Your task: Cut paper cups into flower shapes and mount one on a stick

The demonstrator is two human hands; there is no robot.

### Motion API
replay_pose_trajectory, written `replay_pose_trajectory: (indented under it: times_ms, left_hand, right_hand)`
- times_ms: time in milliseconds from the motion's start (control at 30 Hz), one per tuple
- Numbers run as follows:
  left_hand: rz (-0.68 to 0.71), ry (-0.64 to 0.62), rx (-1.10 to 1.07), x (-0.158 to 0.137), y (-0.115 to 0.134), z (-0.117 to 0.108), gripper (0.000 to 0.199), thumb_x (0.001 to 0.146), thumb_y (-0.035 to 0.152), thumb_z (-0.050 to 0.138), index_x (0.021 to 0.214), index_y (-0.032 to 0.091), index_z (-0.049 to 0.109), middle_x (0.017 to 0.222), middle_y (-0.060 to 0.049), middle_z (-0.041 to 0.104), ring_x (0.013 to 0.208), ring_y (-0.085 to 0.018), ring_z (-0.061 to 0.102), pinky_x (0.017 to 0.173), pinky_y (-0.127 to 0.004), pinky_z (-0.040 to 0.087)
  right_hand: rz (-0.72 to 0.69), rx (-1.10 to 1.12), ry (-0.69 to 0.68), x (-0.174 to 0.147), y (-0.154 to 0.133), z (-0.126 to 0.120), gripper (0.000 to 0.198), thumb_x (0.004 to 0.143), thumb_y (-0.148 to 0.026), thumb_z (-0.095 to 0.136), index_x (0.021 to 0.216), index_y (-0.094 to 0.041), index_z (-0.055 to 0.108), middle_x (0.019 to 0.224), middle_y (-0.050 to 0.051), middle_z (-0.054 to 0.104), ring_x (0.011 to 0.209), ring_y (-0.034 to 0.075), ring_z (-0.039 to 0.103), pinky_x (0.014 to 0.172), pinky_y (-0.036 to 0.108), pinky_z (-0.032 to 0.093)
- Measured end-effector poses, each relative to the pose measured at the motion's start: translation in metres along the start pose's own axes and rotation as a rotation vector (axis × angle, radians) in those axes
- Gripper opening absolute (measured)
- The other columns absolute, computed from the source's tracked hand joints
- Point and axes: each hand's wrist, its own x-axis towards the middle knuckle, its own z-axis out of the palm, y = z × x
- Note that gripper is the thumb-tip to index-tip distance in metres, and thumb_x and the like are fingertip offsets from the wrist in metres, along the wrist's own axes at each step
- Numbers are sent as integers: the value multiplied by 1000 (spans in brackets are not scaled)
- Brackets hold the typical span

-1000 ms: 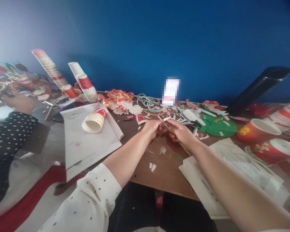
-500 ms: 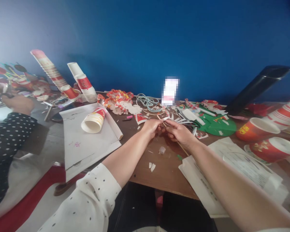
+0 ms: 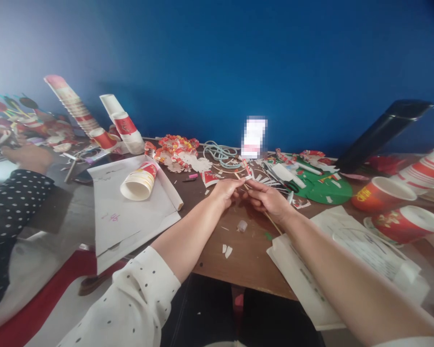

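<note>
Close together over the middle of the brown table, my two hands meet at their fingertips. My left hand [image 3: 224, 193] is closed, pinching a small white paper strip [image 3: 244, 180] whose lower part the fingers hide. My right hand [image 3: 269, 198] is closed around a thin wooden stick [image 3: 274, 224], which slants down toward the papers on the right. Whether both hands touch the strip I cannot tell. Just beyond the fingertips lie cut white paper strips [image 3: 265, 179] and a red and white paper scrap [image 3: 210, 178].
A paper cup [image 3: 137, 185] lies on a white board [image 3: 112, 231] at left. Cup stacks [image 3: 125, 126], a cable [image 3: 222, 153] and a green disc [image 3: 325, 188] line the back. Red cups [image 3: 381, 193] and papers [image 3: 369, 250] are at right. Another person's hand [image 3: 31, 156] works far left.
My hands stay nearly in place with only slight finger movement. The white strip at the fingertips has shifted a little. The whole view has moved very slightly.
</note>
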Motion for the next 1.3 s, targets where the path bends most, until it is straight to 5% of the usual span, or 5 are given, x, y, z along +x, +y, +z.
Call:
replay_pose_trajectory:
  times_ms: [367, 500, 667, 900, 1300]
  left_hand:
    - [-106, -101, -64, -1, 4, -4, 20, 76, 21, 71, 65, 10, 58, 48, 4, 43, 38, -1, 37, 34, -11, 25]
    - [-55, -94, -119, 4, 1, -4, 16, 78, 12, 66, 65, 10, 59, 47, 4, 43, 36, 0, 36, 34, -10, 26]
    - [-56, -70, -170, 7, 0, -3, 17, 81, 10, 63, 65, 9, 57, 49, 3, 46, 35, 1, 35, 34, -9, 26]
    - [-32, -3, -118, 5, -1, 0, 25, 80, 12, 64, 60, 13, 50, 43, 7, 38, 34, -1, 32, 41, -15, 36]
    - [17, 12, -27, 7, -5, -4, 31, 71, 21, 75, 58, 15, 47, 45, 5, 41, 38, -3, 31, 40, -21, 23]
  right_hand:
    - [-50, -13, -17, -2, -5, -4, 52, 67, -25, 67, 119, -19, 62, 73, 0, 59, 44, 2, 32, 39, 16, 17]
    - [-99, -184, 18, 0, 1, -2, 51, 73, -27, 61, 123, -21, 60, 73, 1, 62, 44, 4, 38, 39, 17, 23]
    - [-203, -417, 93, 0, 1, 6, 51, 78, -23, 52, 128, -17, 55, 50, -6, 50, 40, 8, 41, 41, 19, 30]
    - [-151, -275, 44, -2, 1, 9, 58, 75, -26, 55, 132, -18, 49, 52, -7, 51, 40, 7, 38, 38, 18, 25]
    - [-18, -29, 0, 2, 3, 5, 56, 68, -23, 65, 123, -22, 57, 84, 4, 65, 47, 4, 38, 37, 14, 18]
